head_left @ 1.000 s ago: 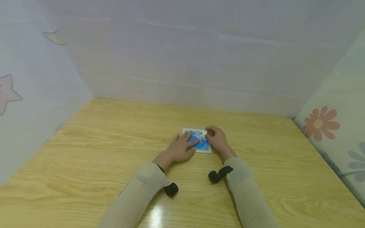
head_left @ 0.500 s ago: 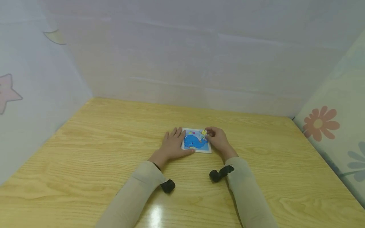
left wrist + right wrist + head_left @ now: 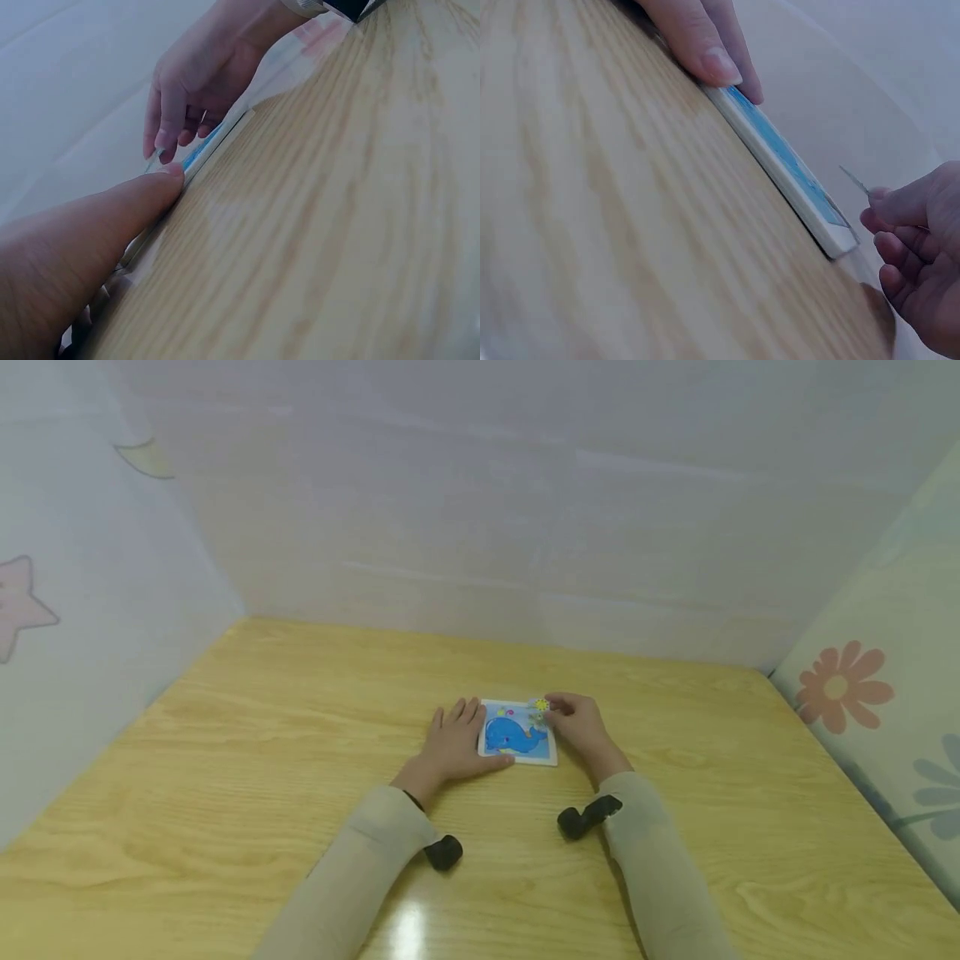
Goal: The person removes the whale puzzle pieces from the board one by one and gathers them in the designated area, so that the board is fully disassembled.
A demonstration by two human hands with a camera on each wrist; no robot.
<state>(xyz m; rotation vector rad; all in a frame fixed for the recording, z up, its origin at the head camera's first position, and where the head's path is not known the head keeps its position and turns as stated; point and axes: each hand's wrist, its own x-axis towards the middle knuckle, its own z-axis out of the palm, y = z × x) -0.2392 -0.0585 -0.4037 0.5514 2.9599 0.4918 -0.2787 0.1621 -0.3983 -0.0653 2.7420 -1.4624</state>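
Observation:
A small flat picture board (image 3: 517, 741) with a white rim and a blue whale on it lies on the wooden table in the head view. My left hand (image 3: 453, 745) rests at its left side with fingers spread and straight, the thumb along the near rim. My right hand (image 3: 581, 727) pinches a thin piece with a yellow sun (image 3: 541, 704) between thumb and forefinger, over the board's far right corner. Seen edge-on in the right wrist view, this sun piece (image 3: 853, 180) is raised and apart from the board (image 3: 780, 161).
The wooden table (image 3: 300, 718) spreads around the board on all sides. Pale cloth walls stand at the back (image 3: 480, 527), left and right, the right one printed with flowers (image 3: 840, 687). Black wrist cameras (image 3: 444, 853) stick out from both sleeves.
My left hand has slid left off the whale picture to the board's left edge. My right hand has lifted the sun piece slightly up and to the right.

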